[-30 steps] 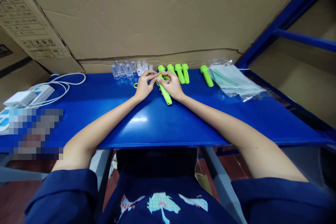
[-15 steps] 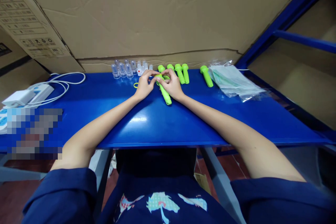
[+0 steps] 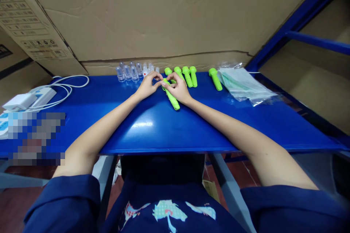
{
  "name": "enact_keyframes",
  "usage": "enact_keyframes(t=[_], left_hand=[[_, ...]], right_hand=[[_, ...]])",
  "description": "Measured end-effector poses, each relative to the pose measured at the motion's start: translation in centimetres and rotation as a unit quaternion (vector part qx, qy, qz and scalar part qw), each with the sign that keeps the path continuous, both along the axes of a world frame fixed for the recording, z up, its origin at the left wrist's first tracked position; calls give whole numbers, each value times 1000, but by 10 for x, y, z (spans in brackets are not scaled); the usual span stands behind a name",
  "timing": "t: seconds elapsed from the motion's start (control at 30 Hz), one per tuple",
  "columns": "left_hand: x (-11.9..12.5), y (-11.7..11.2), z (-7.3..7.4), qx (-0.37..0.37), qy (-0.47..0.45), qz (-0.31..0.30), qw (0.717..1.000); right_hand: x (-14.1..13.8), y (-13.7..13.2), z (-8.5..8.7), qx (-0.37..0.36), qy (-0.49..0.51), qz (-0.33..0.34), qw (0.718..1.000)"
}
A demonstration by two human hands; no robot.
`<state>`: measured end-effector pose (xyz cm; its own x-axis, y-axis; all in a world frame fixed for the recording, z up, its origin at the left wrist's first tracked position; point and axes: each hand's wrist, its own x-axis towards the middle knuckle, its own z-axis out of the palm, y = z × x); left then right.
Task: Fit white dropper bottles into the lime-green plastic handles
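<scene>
From the head view: both hands meet at the far middle of the blue tabletop [image 3: 153,131]. The right hand [image 3: 179,89] has its grip closed around the upper end of a green piece [image 3: 172,99], whose lower end lies on the tabletop, pointing back toward the person. The left hand [image 3: 147,86] pinches in at that same upper end, fingertips touching the right hand's. Just behind them are a row of green pieces [image 3: 187,75] and clear caps [image 3: 130,71]. Plastic bags [image 3: 243,84] lie to the right, a power strip [image 3: 41,96] far left.
</scene>
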<state>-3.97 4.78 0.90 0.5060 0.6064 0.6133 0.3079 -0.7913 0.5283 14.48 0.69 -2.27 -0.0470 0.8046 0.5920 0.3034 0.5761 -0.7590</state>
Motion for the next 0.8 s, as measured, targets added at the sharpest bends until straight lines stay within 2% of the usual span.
enact_keyframes(t=[0.4,0.67,0.8], left_hand=[[4,-7,-2,61,-40,10,997],[4,-6,-4,94,-28,7,995],[4,-7,-5,125,-23,-3,992]], right_hand=[[-5,-7,5,15,39,-23,999],[-7,-6,3,21,43,-16,999],[-6,-4,2,31,46,-37,998]])
